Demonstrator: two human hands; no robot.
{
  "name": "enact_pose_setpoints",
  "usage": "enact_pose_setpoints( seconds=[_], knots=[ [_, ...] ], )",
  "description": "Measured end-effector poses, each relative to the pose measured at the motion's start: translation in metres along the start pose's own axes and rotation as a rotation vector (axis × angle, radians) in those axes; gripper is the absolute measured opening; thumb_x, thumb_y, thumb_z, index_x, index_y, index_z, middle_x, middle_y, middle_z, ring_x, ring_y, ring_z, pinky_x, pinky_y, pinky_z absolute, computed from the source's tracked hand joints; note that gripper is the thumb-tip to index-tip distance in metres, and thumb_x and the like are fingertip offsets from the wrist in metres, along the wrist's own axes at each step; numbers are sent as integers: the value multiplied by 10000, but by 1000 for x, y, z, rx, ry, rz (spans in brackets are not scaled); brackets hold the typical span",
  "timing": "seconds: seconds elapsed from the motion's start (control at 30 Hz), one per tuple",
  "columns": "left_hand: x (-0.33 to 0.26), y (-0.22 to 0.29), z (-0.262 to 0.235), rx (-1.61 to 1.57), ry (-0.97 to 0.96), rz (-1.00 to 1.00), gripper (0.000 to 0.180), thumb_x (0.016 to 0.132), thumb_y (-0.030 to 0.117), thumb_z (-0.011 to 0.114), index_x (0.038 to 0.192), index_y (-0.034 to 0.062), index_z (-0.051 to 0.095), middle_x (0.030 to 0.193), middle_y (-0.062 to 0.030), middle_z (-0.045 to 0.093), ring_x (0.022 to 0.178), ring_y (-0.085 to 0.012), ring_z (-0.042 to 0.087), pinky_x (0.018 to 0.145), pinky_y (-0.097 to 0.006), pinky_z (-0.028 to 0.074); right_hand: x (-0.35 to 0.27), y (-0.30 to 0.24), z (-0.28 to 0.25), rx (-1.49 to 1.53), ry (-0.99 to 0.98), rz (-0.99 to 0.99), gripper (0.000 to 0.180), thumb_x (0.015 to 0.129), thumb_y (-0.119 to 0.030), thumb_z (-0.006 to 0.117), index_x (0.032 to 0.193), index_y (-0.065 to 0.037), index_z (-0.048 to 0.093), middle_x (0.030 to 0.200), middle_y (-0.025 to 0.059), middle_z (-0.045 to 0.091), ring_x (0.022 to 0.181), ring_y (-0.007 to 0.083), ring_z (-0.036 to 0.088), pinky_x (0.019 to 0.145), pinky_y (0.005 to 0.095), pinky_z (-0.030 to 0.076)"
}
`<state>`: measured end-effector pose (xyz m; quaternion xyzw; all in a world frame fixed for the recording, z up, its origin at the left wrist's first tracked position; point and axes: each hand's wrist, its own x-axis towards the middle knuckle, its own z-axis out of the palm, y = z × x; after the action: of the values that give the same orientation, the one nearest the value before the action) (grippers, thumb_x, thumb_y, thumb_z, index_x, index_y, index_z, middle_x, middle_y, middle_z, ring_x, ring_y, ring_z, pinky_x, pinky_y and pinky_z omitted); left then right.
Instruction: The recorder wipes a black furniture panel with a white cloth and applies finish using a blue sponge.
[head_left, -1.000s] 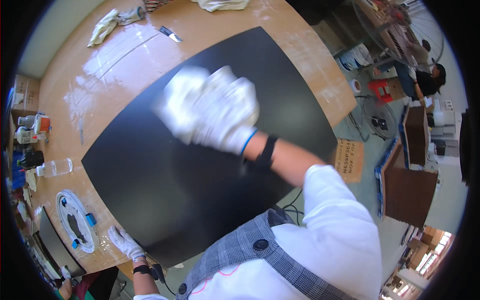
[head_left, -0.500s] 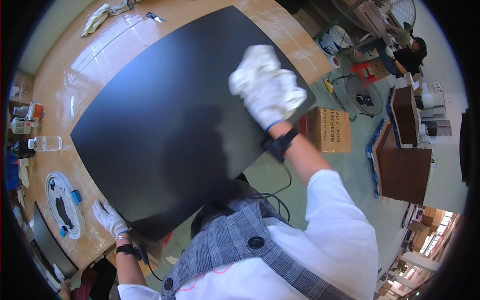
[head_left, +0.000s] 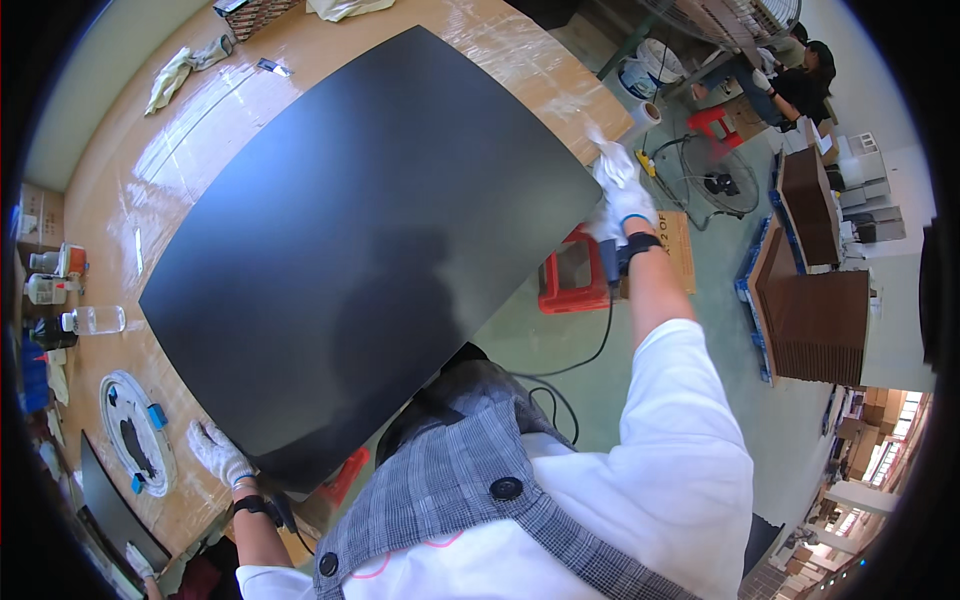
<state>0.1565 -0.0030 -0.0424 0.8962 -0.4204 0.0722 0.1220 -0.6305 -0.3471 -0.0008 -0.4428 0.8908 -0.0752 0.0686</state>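
Observation:
A large dark panel (head_left: 370, 220) with gently bowed edges lies on the wrapped table. My left hand (head_left: 218, 453), in a white knitted glove, rests beside the panel's near left corner, fingers stretched out against its edge. My right hand (head_left: 630, 205), also gloved, is at the panel's right corner. A white cloth (head_left: 618, 170) is bunched in it, slightly blurred, covering most of the fingers. Black bands with cords sit on both wrists.
On the table's left stand a clear bottle (head_left: 95, 320), other small bottles and a white ring-shaped part (head_left: 137, 433). Gloves (head_left: 170, 80) lie at the far side. A red stool (head_left: 575, 275), a carton (head_left: 678, 250) and a floor fan (head_left: 720, 180) stand right. Another person (head_left: 800, 90) sits far right.
My right hand has swept the cloth from the panel's upper right area outward to its right corner. The left hand stays by the near left corner. The red stool now shows more.

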Motion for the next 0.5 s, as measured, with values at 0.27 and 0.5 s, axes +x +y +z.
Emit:
enact_pose_setpoints(
  seconds=[0.27, 0.5],
  knots=[
    [-4, -25, 6, 34, 93, 57, 382, 977, 237, 543, 1253, -24, 581, 1296, -212, 575, 1225, -361, 510, 1077, -422, 375, 7, 5, -75, 1122, -311, -220, 329, 913, -237, 671, 1151, -11, 640, 998, 40, 675, 844, 131, 641, 735, 283, 527],
    [13, -15, -19, -301, -32, 48, 362, 991, 268, 526, 1244, 18, 592, 1295, -168, 574, 1234, -320, 508, 1092, -386, 361, -93, -127, 31, -281, 318, -805, 719, 848, -571, 576, 1396, -116, 476, 1382, 240, 473, 1334, 388, 359, 1106, 507, 262]
  ],
)
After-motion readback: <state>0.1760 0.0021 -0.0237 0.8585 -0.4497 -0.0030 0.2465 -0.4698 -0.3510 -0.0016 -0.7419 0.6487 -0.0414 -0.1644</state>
